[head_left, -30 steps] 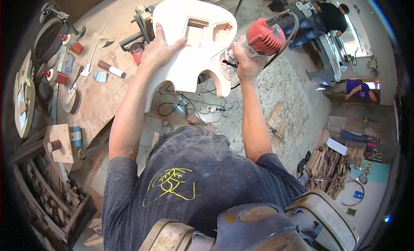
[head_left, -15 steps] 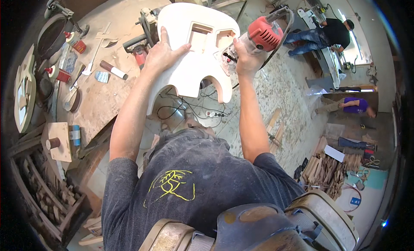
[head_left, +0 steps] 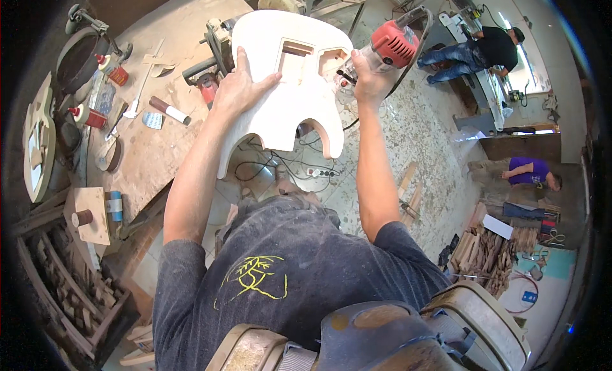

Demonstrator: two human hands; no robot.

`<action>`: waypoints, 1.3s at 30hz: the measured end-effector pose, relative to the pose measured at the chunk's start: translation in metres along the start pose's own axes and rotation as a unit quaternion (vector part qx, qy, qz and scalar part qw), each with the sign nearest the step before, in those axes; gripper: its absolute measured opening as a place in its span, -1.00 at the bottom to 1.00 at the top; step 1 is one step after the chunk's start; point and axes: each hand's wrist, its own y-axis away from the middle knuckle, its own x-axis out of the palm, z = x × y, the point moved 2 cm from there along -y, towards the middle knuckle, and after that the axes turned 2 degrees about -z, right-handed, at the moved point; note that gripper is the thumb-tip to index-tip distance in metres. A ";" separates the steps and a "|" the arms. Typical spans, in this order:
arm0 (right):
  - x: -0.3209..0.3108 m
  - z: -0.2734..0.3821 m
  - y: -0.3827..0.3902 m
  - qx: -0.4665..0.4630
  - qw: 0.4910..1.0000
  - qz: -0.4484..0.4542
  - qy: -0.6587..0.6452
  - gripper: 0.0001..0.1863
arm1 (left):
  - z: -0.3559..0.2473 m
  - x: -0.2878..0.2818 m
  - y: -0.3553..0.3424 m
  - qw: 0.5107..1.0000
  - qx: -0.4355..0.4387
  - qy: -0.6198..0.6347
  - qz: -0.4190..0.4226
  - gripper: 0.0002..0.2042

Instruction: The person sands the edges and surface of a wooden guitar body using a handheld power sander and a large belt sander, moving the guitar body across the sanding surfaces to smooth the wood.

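A pale wooden guitar body (head_left: 277, 116) is held up before me, its cavities and cutouts facing me. My left hand (head_left: 242, 87) grips it on the left side, fingers and thumb spread over the face. My right hand (head_left: 373, 77) is wrapped round the base of a red hand router (head_left: 392, 45), which sits at the body's right edge beside the cavities; whether its bit touches the wood I cannot tell. A black cord runs from the router. Behind the body's left edge, on the workbench, is a red tool (head_left: 207, 87), partly hidden.
The workbench (head_left: 140, 154) at left holds glue bottles (head_left: 115, 71) and small tools. Another guitar body (head_left: 38, 141) stands far left. Cords and a power strip (head_left: 315, 172) lie on the floor (head_left: 433, 141). Two co-workers (head_left: 497, 52) (head_left: 529, 170) are at right, near stacked wood offcuts (head_left: 484, 256).
The guitar body has moved slightly down in my view, with my hands and the router. The co-worker in purple has shifted; the one in black has moved a little left and down.
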 end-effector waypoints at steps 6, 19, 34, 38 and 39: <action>-0.004 -0.020 -0.013 -0.025 0.999 -0.004 0.040 -0.64 | 0.000 0.000 0.000 1.000 -0.007 0.003 0.002 0.27; -0.004 -0.044 -0.039 -0.055 0.997 -0.012 0.054 -0.63 | -0.002 -0.003 0.003 0.999 -0.027 0.010 0.013 0.26; -0.002 -0.079 -0.071 -0.069 0.994 -0.002 0.082 -0.51 | 0.000 -0.002 0.001 1.000 -0.011 -0.005 -0.002 0.26; 0.001 -0.087 -0.078 -0.030 0.999 0.009 0.040 -0.50 | 0.001 -0.001 0.002 1.000 -0.009 0.001 -0.009 0.25; 0.002 -0.089 -0.079 -0.014 0.999 0.017 0.028 -0.50 | 0.002 0.000 0.001 1.000 -0.010 0.000 -0.010 0.25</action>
